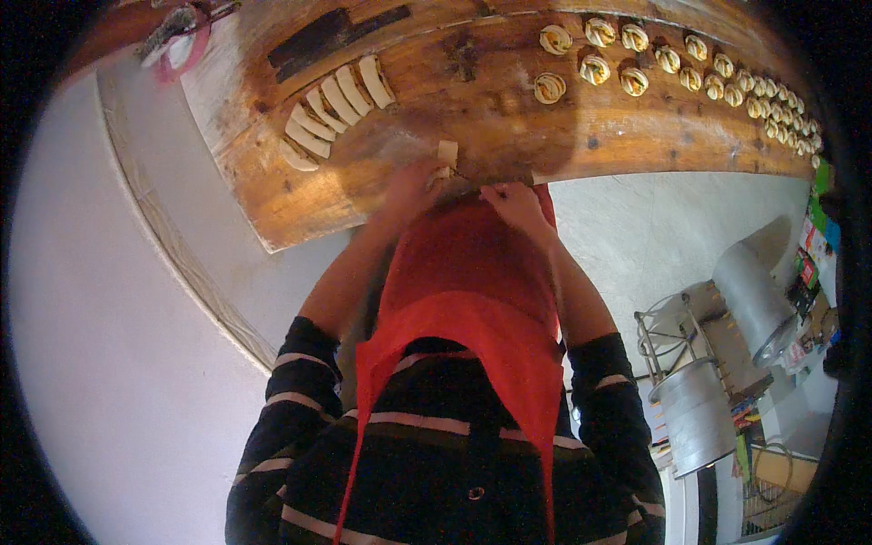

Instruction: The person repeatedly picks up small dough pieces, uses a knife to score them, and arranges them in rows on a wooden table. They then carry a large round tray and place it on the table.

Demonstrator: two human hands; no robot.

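Note:
My left hand (411, 189) is blurred at the near edge of the wooden table (518, 139). Its fingertips close on a small pale piece of dough (441, 174). A short flat piece of dough (447, 151) lies just beyond those fingers; I cannot tell whether the two are joined. To the right, my right hand (514, 202) has its fingers bent together at the table's edge, and whatever may be between them is too small to make out. Several cut dough strips (334, 105) with filling showing at their sides lie side by side, beyond and left of my left hand.
Several coiled, filled dough rolls (596, 69) stand in rows along the table's right side. A dark flat object (310, 44) lies at the back left. On the floor to the right are metal cylindrical containers (702, 415) and a metal-framed stand (671, 334). A red apron (470, 272) hangs against the table edge.

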